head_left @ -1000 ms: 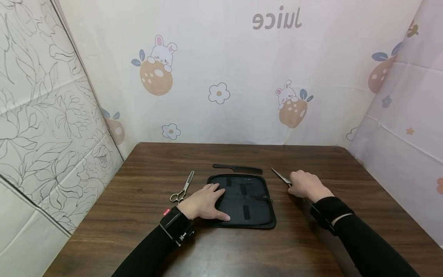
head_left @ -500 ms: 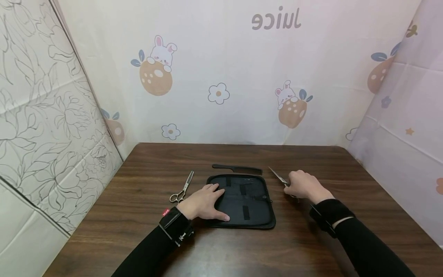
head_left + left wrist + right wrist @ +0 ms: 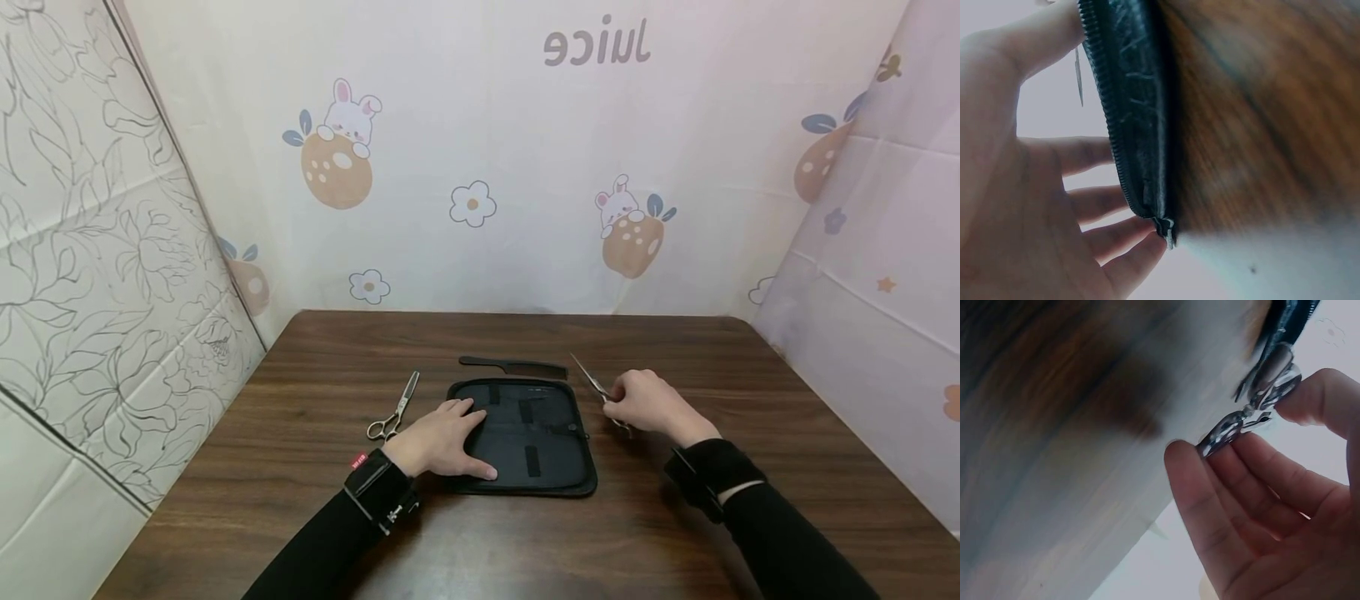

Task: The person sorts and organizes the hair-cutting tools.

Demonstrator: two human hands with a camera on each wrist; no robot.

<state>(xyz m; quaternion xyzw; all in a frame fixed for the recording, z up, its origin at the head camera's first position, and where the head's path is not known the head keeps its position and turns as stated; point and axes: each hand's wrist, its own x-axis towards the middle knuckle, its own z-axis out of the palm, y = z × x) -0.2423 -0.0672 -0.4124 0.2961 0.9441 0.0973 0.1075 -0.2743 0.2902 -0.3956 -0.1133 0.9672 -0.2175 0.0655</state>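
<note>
A black zip case [image 3: 558, 462] with strap loops lies on the table, its zipped edge [image 3: 1138, 112] close up in the left wrist view. My left hand [image 3: 442, 442] rests on the case's left part, thumb and fingers spread. To the right of the case, my right hand [image 3: 654, 407] holds a pair of silver scissors [image 3: 592, 381] by the handle end, blades pointing away and to the left. In the right wrist view the finger rings [image 3: 1275, 378] show between thumb and fingers. A second pair of scissors [image 3: 406, 398] with a toothed blade lies left of the case.
A black comb [image 3: 517, 365] with a handle lies just behind the case. The brown wooden table [image 3: 480, 550] ends at a printed curtain [image 3: 480, 125] at the back, with more hangings on both sides.
My right hand has moved a little to the left with the scissors, bringing their tips closer to the comb and case. The left hand stays in place on the case.
</note>
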